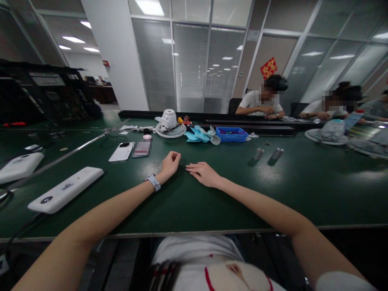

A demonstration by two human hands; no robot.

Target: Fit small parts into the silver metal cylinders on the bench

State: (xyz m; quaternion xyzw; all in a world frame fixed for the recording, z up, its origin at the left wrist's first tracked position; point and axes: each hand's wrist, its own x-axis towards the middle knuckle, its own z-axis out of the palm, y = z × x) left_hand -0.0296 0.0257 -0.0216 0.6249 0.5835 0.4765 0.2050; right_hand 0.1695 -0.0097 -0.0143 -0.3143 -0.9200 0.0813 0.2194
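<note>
Gleaming green tabletop (glass-walled room) | left fingers curled, hold unclear | right fingers extended, empty

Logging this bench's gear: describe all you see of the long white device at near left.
The long white device has rounded corners and a plastic-looking shell, with a dark round spot near one end and dark markings further along. It lies flat, angled, on the green tabletop, left of the left forearm, and a black cable reaches its near end. No hand touches it.

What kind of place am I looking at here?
Probably a workshop or assembly room: a long green bench, an upturned fan part, and a blue bin of small parts.
</note>
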